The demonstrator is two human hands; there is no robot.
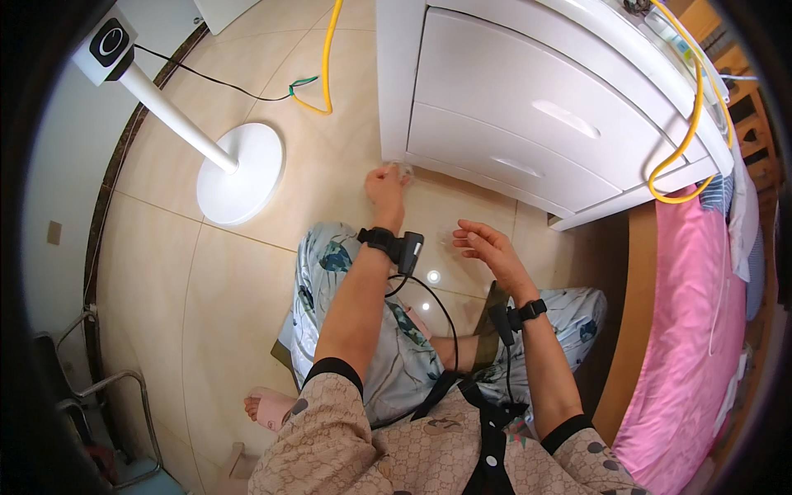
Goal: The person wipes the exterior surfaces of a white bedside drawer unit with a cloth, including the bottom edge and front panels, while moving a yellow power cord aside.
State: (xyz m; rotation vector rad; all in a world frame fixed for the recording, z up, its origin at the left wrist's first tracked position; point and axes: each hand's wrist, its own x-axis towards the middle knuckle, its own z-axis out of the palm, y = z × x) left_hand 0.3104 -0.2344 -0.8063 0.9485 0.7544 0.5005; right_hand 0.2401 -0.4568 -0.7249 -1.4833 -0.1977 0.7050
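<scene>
My left hand (385, 191) reaches down to the front left foot of a white drawer cabinet (487, 95). Its fingers are closed on a small clear piece (405, 172), which looks like thin plastic, right by the cabinet's bottom corner. My right hand (488, 250) hovers over the floor in front of the cabinet, fingers stretched out to the left. Beside its fingertips shows a faint see-through patch (447, 236); I cannot tell whether the hand touches it. Black straps with small devices and cables sit on both wrists.
A white stand with a round base (240, 175) rises at the left. Yellow cables (328, 70) hang at the top and over the cabinet's right end. A bed with a pink cover (693, 330) lies at the right, and a metal-framed chair (124, 379) at the lower left.
</scene>
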